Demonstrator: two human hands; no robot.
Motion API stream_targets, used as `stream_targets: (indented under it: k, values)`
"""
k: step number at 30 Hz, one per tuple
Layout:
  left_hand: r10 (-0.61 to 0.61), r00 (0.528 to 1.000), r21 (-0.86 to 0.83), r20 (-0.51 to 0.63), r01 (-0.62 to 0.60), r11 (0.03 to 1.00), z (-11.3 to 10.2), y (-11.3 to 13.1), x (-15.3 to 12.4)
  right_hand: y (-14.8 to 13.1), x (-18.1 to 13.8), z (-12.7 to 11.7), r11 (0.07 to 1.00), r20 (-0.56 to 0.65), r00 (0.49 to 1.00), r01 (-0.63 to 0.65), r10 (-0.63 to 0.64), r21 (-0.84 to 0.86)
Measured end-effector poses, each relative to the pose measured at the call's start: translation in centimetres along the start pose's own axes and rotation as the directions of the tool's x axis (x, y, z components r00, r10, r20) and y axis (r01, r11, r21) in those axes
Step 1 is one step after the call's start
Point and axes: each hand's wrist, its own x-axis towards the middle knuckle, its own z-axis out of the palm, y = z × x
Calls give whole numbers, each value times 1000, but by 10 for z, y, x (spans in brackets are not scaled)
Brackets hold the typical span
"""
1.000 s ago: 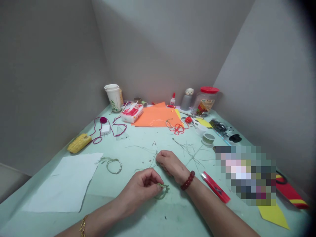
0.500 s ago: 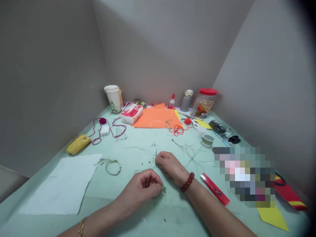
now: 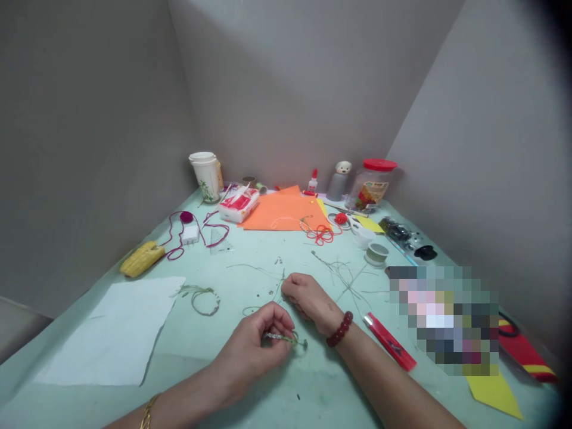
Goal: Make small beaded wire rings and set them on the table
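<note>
Since half a second ago, the left hand (image 3: 254,342) has shifted a little, and more of the green braid (image 3: 274,336) now shows. The hand pinches the braid between thumb and fingers: silver bits sit inside the curled fingers, and a green end pokes out past the tips. All this is well in front of the orange paper (image 3: 286,211). Near too, but right of the orange paper, lies a flat red thing (image 3: 393,345). The right hand (image 3: 310,298), in front of the orange paper, has its fingers curled in beside a thin green string (image 3: 283,276); its tips are hidden, so I cannot tell if it grips the string. Red string (image 3: 324,235) loops at the orange paper's near right corner. Farther right of the orange paper stands a jar (image 3: 367,187).
</note>
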Motion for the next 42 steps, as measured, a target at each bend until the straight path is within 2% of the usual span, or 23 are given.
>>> stream_targets:
  k: [7, 17, 26, 42]
  values:
    - [64, 998, 97, 2, -64, 993, -1, 0, -1, 0, 1, 1, 1000, 2, 1000, 25, -25, 4]
    - [96, 995, 154, 9, -96, 983, -2, -2, -2, 1, 1, 0, 999, 2, 999, 39, -39, 9]
    - [58, 998, 147, 0, -58, 987, -3, -1, -3, 0, 0, 1, 1000, 2, 1000, 13, -13, 13]
    - [0, 1000, 139, -26, 3, 990, -2, 1, -2, 1, 1, 1, 999, 2, 999, 39, -39, 1]
